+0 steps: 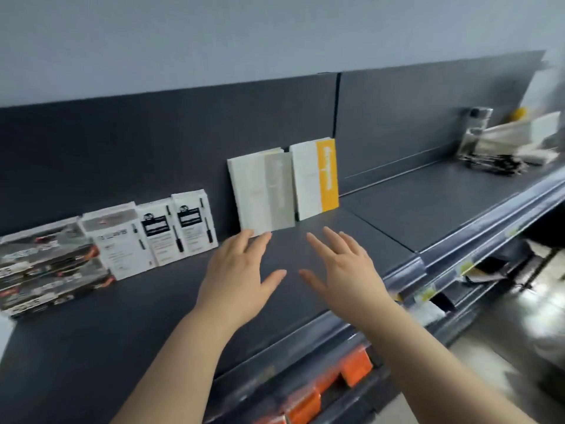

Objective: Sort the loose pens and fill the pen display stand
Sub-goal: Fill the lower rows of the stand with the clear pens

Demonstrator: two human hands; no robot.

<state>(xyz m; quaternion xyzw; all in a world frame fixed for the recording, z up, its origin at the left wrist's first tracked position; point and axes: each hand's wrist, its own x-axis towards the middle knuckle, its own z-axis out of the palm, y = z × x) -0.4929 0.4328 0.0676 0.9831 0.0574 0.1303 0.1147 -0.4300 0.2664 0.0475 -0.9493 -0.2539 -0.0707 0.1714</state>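
Both my hands hover over a dark grey shelf [397, 209], empty, palms down and fingers spread. My left hand [238, 276] is just in front of a white-and-grey box [263, 191] that leans upright against the back panel; its fingertips are close to the box's lower edge. My right hand [342, 270] is a little to the right, below a white-and-orange box [315, 175] that stands beside the first. Loose black pens [495, 165] lie in a pile at the far right of the shelf, next to a clear stand [474, 130]. The picture is blurred.
Several white pen boxes [159, 234] stand in a row at the left, with stacked clear packs [49, 264] further left. Orange boxes [354, 365] sit on a lower shelf. Price-tag rails [458, 258] run along the shelf's front edge.
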